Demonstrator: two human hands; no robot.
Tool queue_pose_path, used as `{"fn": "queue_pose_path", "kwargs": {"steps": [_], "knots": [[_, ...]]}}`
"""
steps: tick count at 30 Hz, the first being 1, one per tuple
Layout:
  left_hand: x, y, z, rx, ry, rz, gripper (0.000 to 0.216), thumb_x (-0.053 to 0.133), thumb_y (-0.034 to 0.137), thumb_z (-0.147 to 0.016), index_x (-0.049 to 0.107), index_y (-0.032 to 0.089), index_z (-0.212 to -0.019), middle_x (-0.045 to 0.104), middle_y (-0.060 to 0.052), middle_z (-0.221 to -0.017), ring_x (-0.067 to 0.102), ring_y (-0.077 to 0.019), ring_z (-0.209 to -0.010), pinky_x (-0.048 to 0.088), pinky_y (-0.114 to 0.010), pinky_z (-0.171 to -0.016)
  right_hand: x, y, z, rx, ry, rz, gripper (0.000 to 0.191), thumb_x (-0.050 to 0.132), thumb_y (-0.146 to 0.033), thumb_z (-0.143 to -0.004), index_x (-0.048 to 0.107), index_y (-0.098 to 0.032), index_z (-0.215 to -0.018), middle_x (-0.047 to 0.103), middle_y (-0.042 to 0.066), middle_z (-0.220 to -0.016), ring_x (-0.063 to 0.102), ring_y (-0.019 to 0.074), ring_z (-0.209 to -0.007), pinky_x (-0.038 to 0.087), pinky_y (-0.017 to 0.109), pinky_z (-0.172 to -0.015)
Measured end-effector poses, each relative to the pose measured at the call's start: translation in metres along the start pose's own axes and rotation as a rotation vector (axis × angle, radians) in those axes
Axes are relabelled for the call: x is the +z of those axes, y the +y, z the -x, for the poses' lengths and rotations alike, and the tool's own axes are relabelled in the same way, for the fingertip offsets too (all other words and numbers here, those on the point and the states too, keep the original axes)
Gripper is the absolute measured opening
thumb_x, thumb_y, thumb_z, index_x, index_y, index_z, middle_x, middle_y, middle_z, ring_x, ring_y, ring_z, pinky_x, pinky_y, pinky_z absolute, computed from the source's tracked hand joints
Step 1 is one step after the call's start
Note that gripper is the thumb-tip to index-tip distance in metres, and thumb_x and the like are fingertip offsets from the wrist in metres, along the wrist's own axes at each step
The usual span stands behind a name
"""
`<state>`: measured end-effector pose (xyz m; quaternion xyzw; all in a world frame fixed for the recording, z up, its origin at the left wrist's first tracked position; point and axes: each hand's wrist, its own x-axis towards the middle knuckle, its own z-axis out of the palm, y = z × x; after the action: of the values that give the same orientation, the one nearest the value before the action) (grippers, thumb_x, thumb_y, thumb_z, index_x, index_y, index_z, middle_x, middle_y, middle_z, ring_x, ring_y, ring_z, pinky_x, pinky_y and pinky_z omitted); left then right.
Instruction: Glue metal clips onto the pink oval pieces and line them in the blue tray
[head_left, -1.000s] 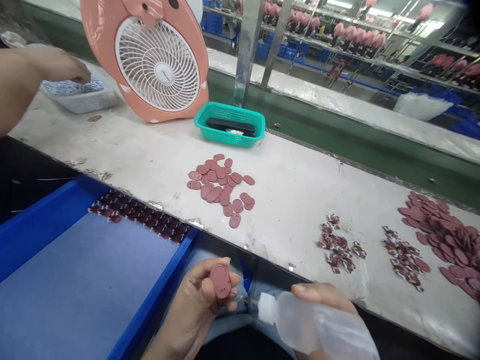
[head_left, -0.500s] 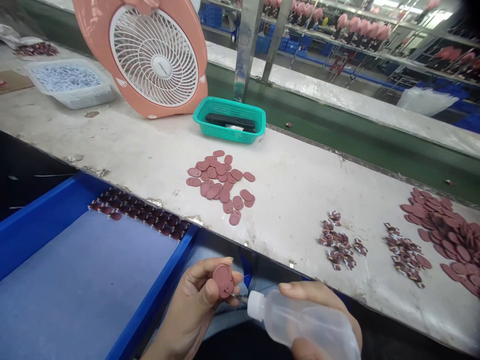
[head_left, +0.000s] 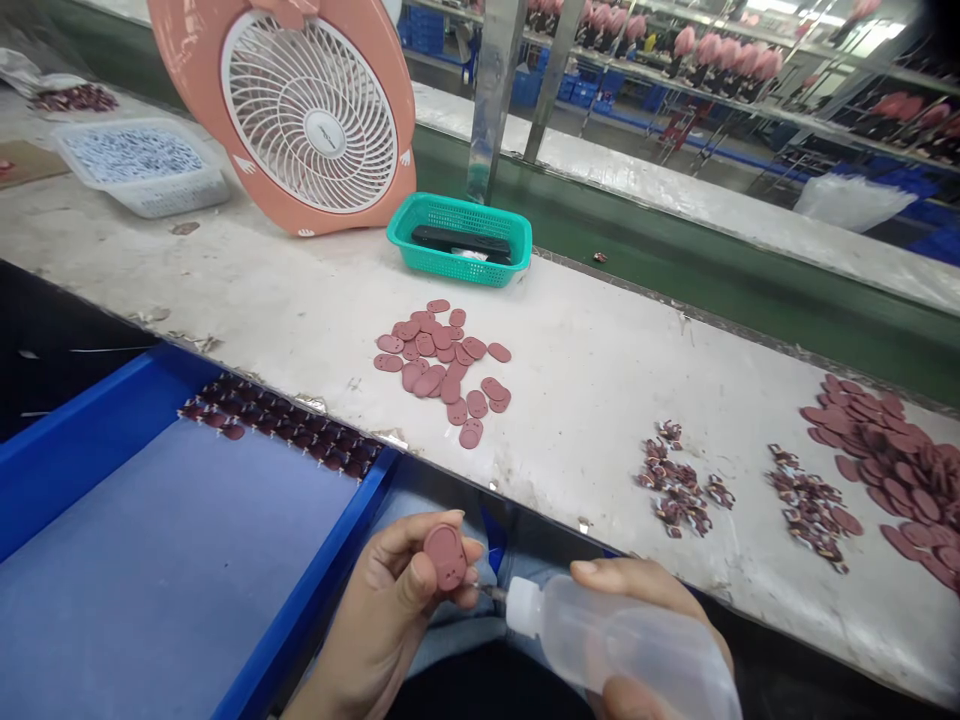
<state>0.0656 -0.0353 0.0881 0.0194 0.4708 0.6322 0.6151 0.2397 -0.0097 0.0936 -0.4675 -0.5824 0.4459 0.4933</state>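
Note:
Between the thumb and fingers of my left hand (head_left: 394,590) is a small reddish-brown oval piece (head_left: 445,557) with tiny holes near its lower end. My right hand (head_left: 660,600) is wrapped round a translucent squeeze bottle (head_left: 622,640) lying on its side, its white cap toward the piece. The bottle's thin metal tip (head_left: 487,591) points left, close to the lower edge of the piece; whether they touch I cannot tell. On the bench in front lies a loose pile of matching oval pieces (head_left: 442,350).
A blue tray (head_left: 135,540) at the left holds rows of dark assembled parts (head_left: 285,425). On the bench (head_left: 585,350) stand an orange fan (head_left: 300,120), a green basket (head_left: 459,270) and a white tub (head_left: 142,180). Small brown parts (head_left: 679,485) and more ovals (head_left: 900,460) lie right.
The bottle and my right hand have shifted slightly right, drawing the tip back from the holes in the oval piece. My left hand has barely moved, still holding it.

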Motion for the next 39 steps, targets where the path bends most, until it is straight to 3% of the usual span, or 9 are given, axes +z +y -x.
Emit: {"fn": "queue_pose_path", "kwargs": {"steps": [5, 11, 15, 22, 30, 33, 35, 37, 39], "knots": [[0.001, 0.000, 0.001, 0.006, 0.008, -0.004, 0.043, 0.094, 0.050, -0.048, 0.082, 0.025, -0.080, 0.079, -0.002, -0.069, 0.067, -0.0126, -0.057, 0.055, -0.021, -0.057, 0.010, -0.002, -0.001, -0.060, 0.013, 0.003, 0.038, 0.071, -0.062, -0.081, 0.072, -0.030, -0.102, 0.066, 0.001, -0.070, 0.053, 0.0151, -0.048, 0.039, 0.029, -0.047], [-0.001, 0.000, 0.002, 0.008, 0.009, -0.015, 0.044, 0.094, 0.050, -0.048, 0.082, 0.024, -0.081, 0.078, -0.002, -0.068, 0.068, -0.0127, -0.057, 0.055, -0.020, -0.056, 0.016, -0.007, -0.003, -0.086, 0.039, 0.017, 0.036, 0.072, -0.060, -0.081, 0.071, -0.029, -0.099, 0.066, 0.002, -0.069, 0.058, 0.0183, -0.052, 0.041, 0.031, -0.049], [-0.002, 0.000, 0.002, 0.015, 0.011, -0.023, 0.044, 0.094, 0.050, -0.050, 0.081, 0.023, -0.082, 0.078, -0.002, -0.069, 0.068, -0.0141, -0.061, 0.055, -0.021, -0.056, 0.012, 0.000, 0.001, -0.079, 0.039, 0.021, 0.037, 0.069, -0.062, -0.082, 0.071, -0.031, -0.100, 0.068, 0.003, -0.072, 0.058, 0.0194, -0.051, 0.042, 0.032, -0.049], [0.001, 0.001, 0.002, 0.028, 0.010, -0.014, 0.045, 0.094, 0.050, -0.049, 0.081, 0.022, -0.081, 0.078, -0.002, -0.068, 0.067, -0.0131, -0.058, 0.056, -0.021, -0.056, 0.001, 0.011, 0.000, -0.028, 0.004, -0.049, 0.043, 0.071, -0.061, -0.080, 0.072, -0.023, -0.100, 0.065, 0.005, -0.066, 0.057, 0.0195, -0.048, 0.045, 0.034, -0.047], [0.001, -0.001, 0.001, 0.036, 0.027, -0.028, 0.044, 0.095, 0.049, -0.048, 0.082, 0.023, -0.080, 0.078, -0.003, -0.068, 0.067, -0.0126, -0.057, 0.056, -0.020, -0.057, 0.017, -0.002, -0.006, -0.084, 0.112, -0.049, 0.033, 0.075, -0.056, -0.080, 0.075, -0.028, -0.099, 0.072, 0.002, -0.078, 0.062, 0.0175, -0.058, 0.043, 0.029, -0.050], [0.002, -0.001, 0.001, 0.045, 0.045, -0.028, 0.044, 0.095, 0.049, -0.048, 0.081, 0.022, -0.080, 0.078, -0.003, -0.068, 0.066, -0.0129, -0.056, 0.056, -0.021, -0.057, 0.017, 0.000, -0.007, 0.004, 0.113, -0.145, 0.035, 0.081, -0.054, -0.074, 0.075, -0.026, -0.094, 0.070, 0.003, -0.074, 0.058, 0.0159, -0.055, 0.044, 0.028, -0.050], [0.003, -0.001, -0.001, 0.055, 0.066, -0.023, 0.045, 0.095, 0.050, -0.048, 0.081, 0.021, -0.080, 0.078, -0.004, -0.069, 0.067, -0.0134, -0.057, 0.056, -0.021, -0.055, 0.014, 0.001, -0.014, 0.169, 0.059, -0.348, 0.044, 0.081, -0.059, -0.069, 0.073, -0.024, -0.095, 0.060, -0.001, -0.060, 0.047, 0.0112, -0.046, 0.039, 0.023, -0.044], [0.002, 0.000, -0.005, 0.080, 0.096, -0.019, 0.046, 0.094, 0.050, -0.048, 0.081, 0.021, -0.081, 0.078, -0.004, -0.068, 0.068, -0.0146, -0.057, 0.056, -0.021, -0.054, 0.011, 0.001, -0.031, 0.355, -0.018, -0.585, 0.059, 0.068, -0.076, -0.071, 0.069, -0.023, -0.098, 0.049, -0.005, -0.052, 0.037, 0.0084, -0.040, 0.033, 0.019, -0.037], [-0.004, 0.000, -0.011, 0.108, 0.121, -0.017, 0.049, 0.095, 0.050, -0.046, 0.080, 0.020, -0.081, 0.079, -0.004, -0.068, 0.069, -0.0159, -0.056, 0.057, -0.022, -0.052, 0.010, 0.000, -0.058, 0.436, -0.115, -0.668, 0.066, 0.042, -0.083, -0.082, 0.064, -0.024, -0.102, 0.045, -0.006, -0.051, 0.036, 0.0090, -0.039, 0.031, 0.017, -0.035]]}}
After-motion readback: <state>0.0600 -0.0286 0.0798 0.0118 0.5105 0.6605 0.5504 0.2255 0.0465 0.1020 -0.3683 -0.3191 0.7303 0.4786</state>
